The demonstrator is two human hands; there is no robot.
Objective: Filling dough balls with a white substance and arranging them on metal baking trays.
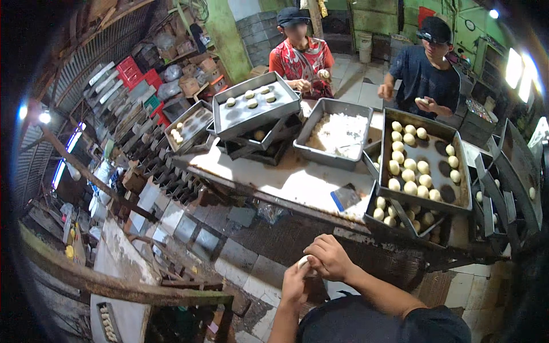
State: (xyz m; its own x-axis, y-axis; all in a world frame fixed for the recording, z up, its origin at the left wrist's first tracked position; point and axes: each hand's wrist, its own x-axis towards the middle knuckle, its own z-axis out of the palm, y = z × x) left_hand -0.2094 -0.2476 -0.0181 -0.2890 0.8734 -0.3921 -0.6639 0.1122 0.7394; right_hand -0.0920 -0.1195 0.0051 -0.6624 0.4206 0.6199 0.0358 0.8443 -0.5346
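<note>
Low in the view, my left hand (294, 283) grips a pale piece of dough (303, 262), and my right hand (329, 257) is closed over the same piece from the right, fingers curled. Above them is the worktable (269, 186) with a blue-edged scraper (344, 198) lying on it. A metal tray of round dough balls (410, 180) stands at the right, stacked on others. A deep grey pan with white flour (337, 131) is in the middle; a tray with a few flattened dough pieces (250, 103) tops the left stack.
Two co-workers stand across the table: one in red (297, 63), one in dark clothing (423, 80), both handling dough. A wooden rail (126, 278) runs at the lower left beside a tray of dough (107, 320). Stacked pans and crates (131, 74) line the left wall.
</note>
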